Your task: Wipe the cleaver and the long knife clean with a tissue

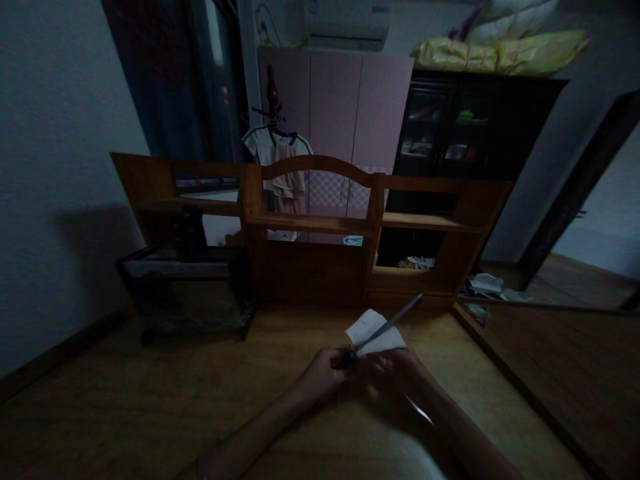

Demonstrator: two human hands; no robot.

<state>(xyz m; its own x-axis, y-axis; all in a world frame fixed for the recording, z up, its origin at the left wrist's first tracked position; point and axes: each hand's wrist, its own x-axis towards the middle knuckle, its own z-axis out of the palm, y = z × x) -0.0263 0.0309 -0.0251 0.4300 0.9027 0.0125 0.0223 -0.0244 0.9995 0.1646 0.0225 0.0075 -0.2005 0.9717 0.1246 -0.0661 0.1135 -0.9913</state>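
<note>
Evidently, both my hands are busy at lower centre of the frame, just above the pale wooden tabletop [320,440]. My left hand [325,377] has its fingers curled round the dark handle of a long thin tool [385,325], whose grey shaft slants up and to the right — gripping it at that end, I judge, leaves the whole length free. It is too dim to tell whether the shaft has an edge. My right hand [400,370] seems to pinch the lower right edge of a white sheet [367,323], perhaps paper or tissue, though how the fingertips meet is lost in shadow. The sheet stands up behind the shaft, which crosses in front of it; I cannot tell whether the two touch. Holding the sheet by its edge leaves most of its face bare, and bringing my hands near each other probably steadies both things. Farther back, a wooden shelf unit [320,225] spans mid-frame, and a black-framed object [185,300] stands at left — far enough aside, it seems, to give my forearms room.
</note>
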